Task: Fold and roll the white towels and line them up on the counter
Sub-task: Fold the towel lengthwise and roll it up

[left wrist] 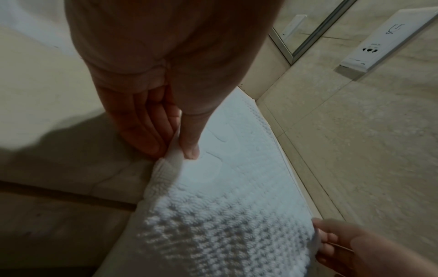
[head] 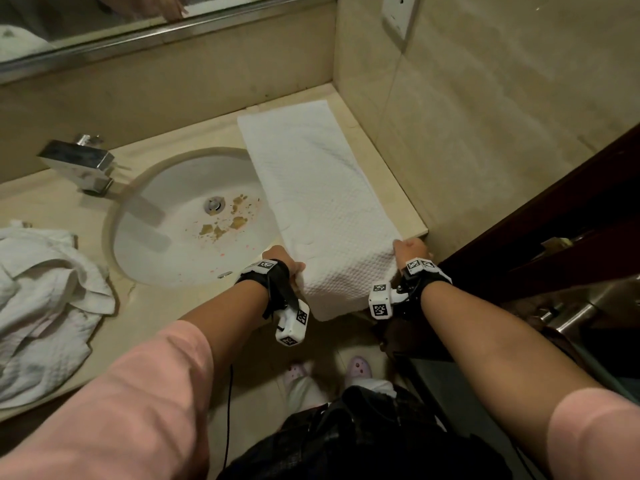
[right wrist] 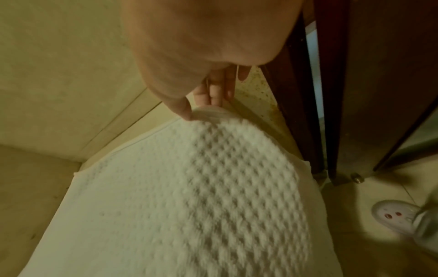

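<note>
A: Pinching both near corners, then? Where is each hand on the folded towel?

B: The left hand has the corner on the sink side, thumb on top and fingers pressed together underneath. The right hand has the corner by the counter's outer end, thumb above, fingers beneath.

A: And the towel itself?

B: It lies as a long strip on the counter, to the right of the sink, one long edge overlapping the basin rim. Its near end droops over the counter's front edge between the two hands.

A: Which way does the long axis run?

B: Straight away from the person, from the pinched end toward the back corner where the walls meet. So the free length lies ahead of the fingertips, and both hands are about equally near it.

A: So a roll would go forward?

B: That's my guess: curl the held end over and push away along the strip. The sink-side edge may sag into the basin. The crumpled towel on the far left waits its turn, untouched
</note>
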Demonstrator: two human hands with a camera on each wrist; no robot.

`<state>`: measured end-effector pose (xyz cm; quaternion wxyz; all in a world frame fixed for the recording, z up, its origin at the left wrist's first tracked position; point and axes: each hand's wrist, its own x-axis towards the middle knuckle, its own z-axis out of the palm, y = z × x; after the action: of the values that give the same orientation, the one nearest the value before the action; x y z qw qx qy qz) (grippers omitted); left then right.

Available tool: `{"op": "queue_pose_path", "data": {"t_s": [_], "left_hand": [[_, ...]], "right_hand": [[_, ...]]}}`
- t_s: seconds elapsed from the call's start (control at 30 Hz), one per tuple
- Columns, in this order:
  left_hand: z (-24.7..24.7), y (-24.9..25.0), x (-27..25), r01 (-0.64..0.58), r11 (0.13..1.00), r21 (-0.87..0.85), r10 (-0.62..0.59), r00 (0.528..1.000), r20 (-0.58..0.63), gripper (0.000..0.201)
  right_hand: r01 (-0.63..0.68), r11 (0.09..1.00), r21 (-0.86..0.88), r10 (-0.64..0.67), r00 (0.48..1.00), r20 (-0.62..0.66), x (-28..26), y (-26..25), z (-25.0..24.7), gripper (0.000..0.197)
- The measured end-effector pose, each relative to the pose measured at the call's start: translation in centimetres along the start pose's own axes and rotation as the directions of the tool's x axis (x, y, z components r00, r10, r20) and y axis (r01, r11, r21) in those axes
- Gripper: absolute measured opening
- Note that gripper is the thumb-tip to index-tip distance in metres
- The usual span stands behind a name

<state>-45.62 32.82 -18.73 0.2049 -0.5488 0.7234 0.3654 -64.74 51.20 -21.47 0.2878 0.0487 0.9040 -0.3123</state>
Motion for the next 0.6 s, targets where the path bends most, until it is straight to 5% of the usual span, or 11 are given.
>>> {"op": "queue_pose_path", "data": {"t_s": [0.07,0.2,0.27,0.43,0.53,0.6], "left_hand": [[0.0,0.1,0.0,0.004,1.000,-0.008,-0.004,1.000,0.003,0.036],[-0.1,0.2,0.2,0.016,0.998,-0.066,-0.014,0.999,0.031,0.030],[-0.2,0.2,0.2,0.026,0.995,-0.093,-0.022,0.999,0.045,0.028],[-0.2,0.5,0.0,0.052,0.992,-0.118,-0.044,0.997,0.068,0.028],[-0.5,0.8,-0.4,0.058,0.990,-0.130,-0.050,0.996,0.068,0.029],[-0.7,0.8,-0.4,0.080,0.984,-0.160,-0.064,0.993,0.104,0.030]], "right_hand": [[0.074,0.997,0.031,-0.073,0.997,-0.012,0.4,-0.2,0.1,0.011],[0.235,0.969,0.080,-0.228,0.970,-0.088,0.3,0.2,0.3,0.030],[0.258,0.962,0.094,-0.245,0.961,-0.132,0.0,0.2,0.2,0.023],[0.148,0.980,0.132,-0.130,0.982,-0.140,-0.3,-0.3,0.3,0.012],[0.035,0.980,0.194,-0.035,0.999,-0.007,-0.5,-1.3,-0.4,0.022],[0.166,0.970,-0.175,-0.160,0.986,0.049,0.1,-0.6,0.0,0.031]]}}
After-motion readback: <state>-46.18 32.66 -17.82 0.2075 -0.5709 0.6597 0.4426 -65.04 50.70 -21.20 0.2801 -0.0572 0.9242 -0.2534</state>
